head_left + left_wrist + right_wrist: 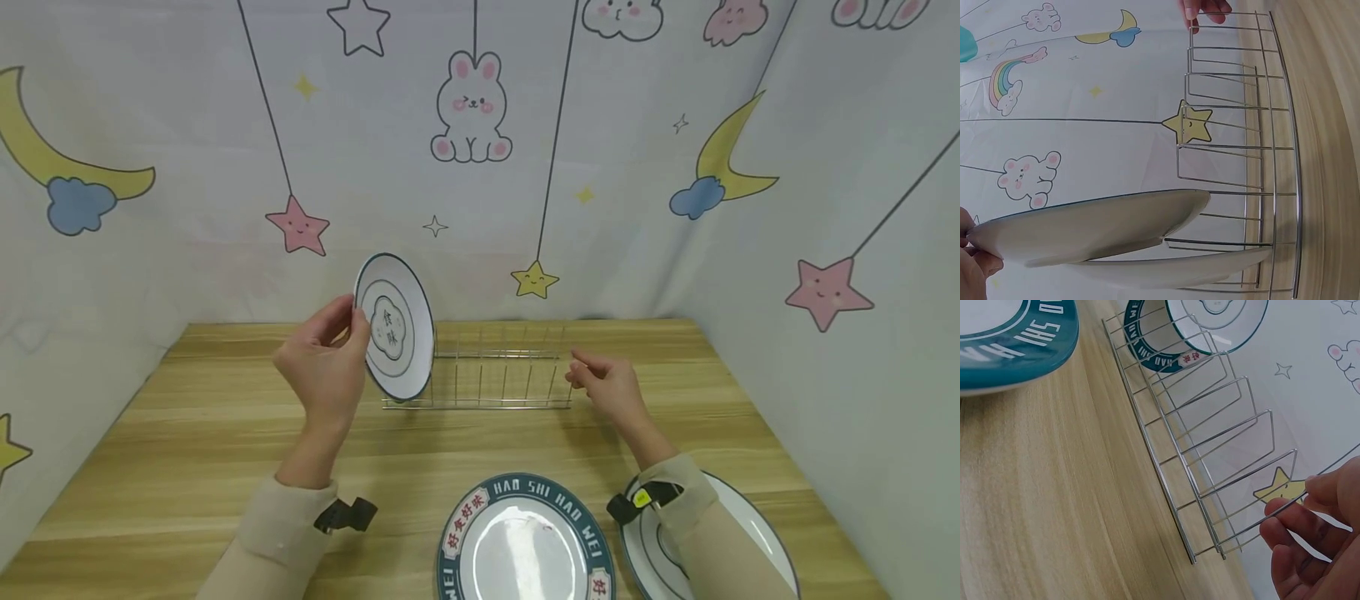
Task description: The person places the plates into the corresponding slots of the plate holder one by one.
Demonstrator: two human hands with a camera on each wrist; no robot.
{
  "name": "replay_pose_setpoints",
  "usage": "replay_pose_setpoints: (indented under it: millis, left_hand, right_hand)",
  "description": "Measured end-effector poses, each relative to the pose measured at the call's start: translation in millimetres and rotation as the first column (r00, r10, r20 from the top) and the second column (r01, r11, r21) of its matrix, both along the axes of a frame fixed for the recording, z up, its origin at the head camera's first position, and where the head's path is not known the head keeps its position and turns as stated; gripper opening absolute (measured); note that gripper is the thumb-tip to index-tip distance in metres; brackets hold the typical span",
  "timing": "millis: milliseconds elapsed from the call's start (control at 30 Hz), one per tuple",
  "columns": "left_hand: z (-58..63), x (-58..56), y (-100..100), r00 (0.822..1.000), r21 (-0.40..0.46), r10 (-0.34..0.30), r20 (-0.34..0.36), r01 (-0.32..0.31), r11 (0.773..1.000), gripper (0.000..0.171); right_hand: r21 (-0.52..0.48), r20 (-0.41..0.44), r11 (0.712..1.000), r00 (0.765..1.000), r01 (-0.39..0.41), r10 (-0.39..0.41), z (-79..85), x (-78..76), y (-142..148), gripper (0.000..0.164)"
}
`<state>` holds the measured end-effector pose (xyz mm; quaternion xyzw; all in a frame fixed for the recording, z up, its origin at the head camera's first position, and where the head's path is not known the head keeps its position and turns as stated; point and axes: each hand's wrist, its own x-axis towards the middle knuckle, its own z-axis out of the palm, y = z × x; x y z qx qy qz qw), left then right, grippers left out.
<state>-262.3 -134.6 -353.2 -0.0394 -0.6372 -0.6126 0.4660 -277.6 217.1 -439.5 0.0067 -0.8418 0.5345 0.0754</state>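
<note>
My left hand (326, 358) grips the edge of a white plate (390, 325) with a thin dark rim and a printed centre. The plate stands nearly upright over the left end of a wire dish rack (480, 407). In the left wrist view, a second plate (1191, 265) stands in the rack slots beside the held plate (1097, 228); the right wrist view shows its teal rim (1138, 347). At the rack's right end, my right hand (611, 387) pinches an end wire between thumb and fingers, seen closely in the right wrist view.
A teal-rimmed plate (453, 529) lies flat near the front of the wooden table (187, 467). To its right, a white plate (761, 533) lies partly under my right forearm. Printed cloth walls (480, 225) stand behind and at both sides.
</note>
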Motion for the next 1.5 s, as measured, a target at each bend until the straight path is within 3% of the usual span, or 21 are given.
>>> replay_pose_setpoints:
  millis: [100,633,900,1100,1500]
  left_hand:
    - [-5.4,-1.9,-1,1.0,0.008,-0.026,-0.007,0.026,1.0,0.015]
    - [-10.9,0.5,10,0.991,-0.01,-0.134,-0.031,0.133,0.991,0.018]
    - [-24.9,2.8,18,0.989,-0.07,-0.146,0.034,0.148,0.986,0.017]
    - [-31.4,1.2,16,0.989,-0.077,-0.144,0.037,0.147,0.986,0.015]
    - [-30.4,3.2,6,0.953,-0.022,-0.243,0.183,0.251,0.968,0.02]
  right_hand:
    - [0.001,0.001,1.0,1.0,0.001,-0.001,0.0,0.1,0,0.034]
    - [0.018,0.033,1.0,0.999,0.013,-0.014,-1.3,-0.5,1,0.036]
    - [0.002,0.046,1.0,0.999,0.012,-0.012,-0.2,1.2,1,0.036]
    - [0.006,0.046,1.0,0.999,0.009,-0.009,-0.2,0.4,0,0.037]
    - [0.01,0.034,1.0,0.999,-0.002,0.001,-0.6,0.7,-1,0.036]
